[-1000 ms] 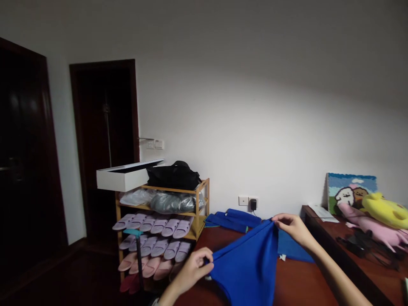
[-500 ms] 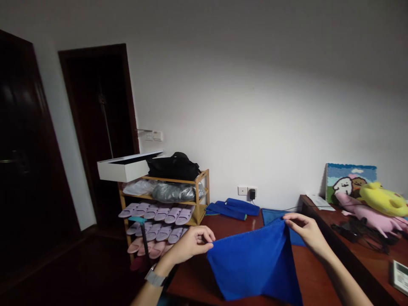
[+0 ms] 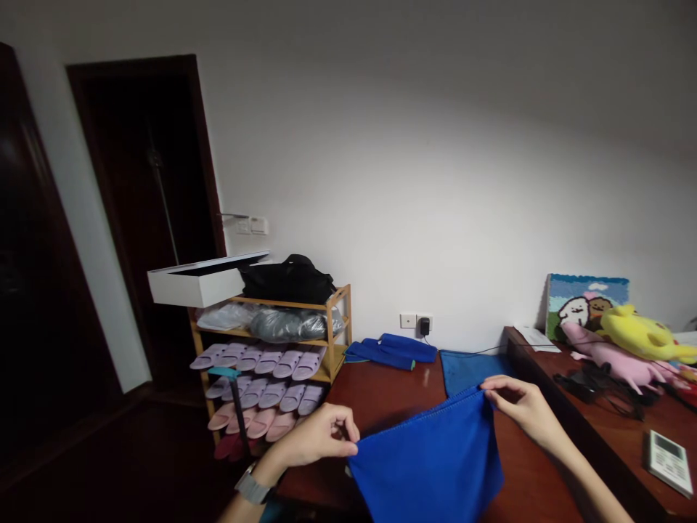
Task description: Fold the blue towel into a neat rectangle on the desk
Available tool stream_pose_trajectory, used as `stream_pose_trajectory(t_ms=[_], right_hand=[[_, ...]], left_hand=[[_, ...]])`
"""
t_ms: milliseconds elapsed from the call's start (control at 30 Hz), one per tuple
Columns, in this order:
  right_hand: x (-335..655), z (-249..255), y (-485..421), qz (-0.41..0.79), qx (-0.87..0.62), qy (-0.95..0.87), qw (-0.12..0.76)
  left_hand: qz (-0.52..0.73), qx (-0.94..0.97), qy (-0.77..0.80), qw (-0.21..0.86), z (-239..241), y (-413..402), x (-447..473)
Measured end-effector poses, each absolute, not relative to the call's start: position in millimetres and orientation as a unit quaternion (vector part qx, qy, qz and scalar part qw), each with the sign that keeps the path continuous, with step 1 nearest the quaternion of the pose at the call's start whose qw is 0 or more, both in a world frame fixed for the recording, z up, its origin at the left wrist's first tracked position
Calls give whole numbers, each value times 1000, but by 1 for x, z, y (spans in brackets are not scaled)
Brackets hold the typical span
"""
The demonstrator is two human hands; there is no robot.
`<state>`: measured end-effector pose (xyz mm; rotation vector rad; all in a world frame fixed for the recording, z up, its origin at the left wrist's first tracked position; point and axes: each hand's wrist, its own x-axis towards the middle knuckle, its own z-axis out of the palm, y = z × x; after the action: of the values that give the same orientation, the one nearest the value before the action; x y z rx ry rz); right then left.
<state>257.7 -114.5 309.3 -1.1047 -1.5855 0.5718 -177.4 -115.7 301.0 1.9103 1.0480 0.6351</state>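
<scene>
A bright blue cloth [image 3: 428, 465] with a stitched edge hangs between my two hands, over the reddish-brown table. My left hand [image 3: 324, 439], with a watch at the wrist, pinches its upper left corner. At the upper right corner my right hand [image 3: 520, 407] pinches the cloth between thumb and fingers. The top edge slopes up toward the right, and the lower part runs out of the picture. Behind it, a folded blue cloth [image 3: 389, 351] lies on the table near the wall. Another blue cloth [image 3: 471, 370] lies flat to its right, partly hidden.
A wooden shoe rack [image 3: 331, 327] with several slippers stands left of the table [image 3: 375, 396]; a black bag [image 3: 288, 280] and a white box [image 3: 188, 288] lie on top. On the raised surface at right are plush toys [image 3: 637, 334], a picture [image 3: 588, 301] and a white device [image 3: 669, 461].
The cloth's left side and my left hand have sunk a little. The cloth's lower part has swung and changed shape. The whole view has shifted slightly to the right.
</scene>
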Motion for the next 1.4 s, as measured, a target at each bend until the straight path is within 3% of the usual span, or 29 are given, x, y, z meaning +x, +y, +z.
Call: stream_pose_trajectory(t_ms=[367,600,900,1233,1400], right_hand=[[244,295,-129,236,-478,-627,568],[242,293,-136,195,-484,-558,645],[247,299,-140,167,-468,-534,684],[252,309,-155,23,-449,-629,634],[254,313,-158,34,-459,-617,638]], left_hand=[[351,786,413,297,348,-106,-192],[384,782,381,310,372,-105,-182],[372,783,375,328,392,-98,-176],[338,811,393,271,408,-107,-168],[316,824,369,291,414,-103,-168]])
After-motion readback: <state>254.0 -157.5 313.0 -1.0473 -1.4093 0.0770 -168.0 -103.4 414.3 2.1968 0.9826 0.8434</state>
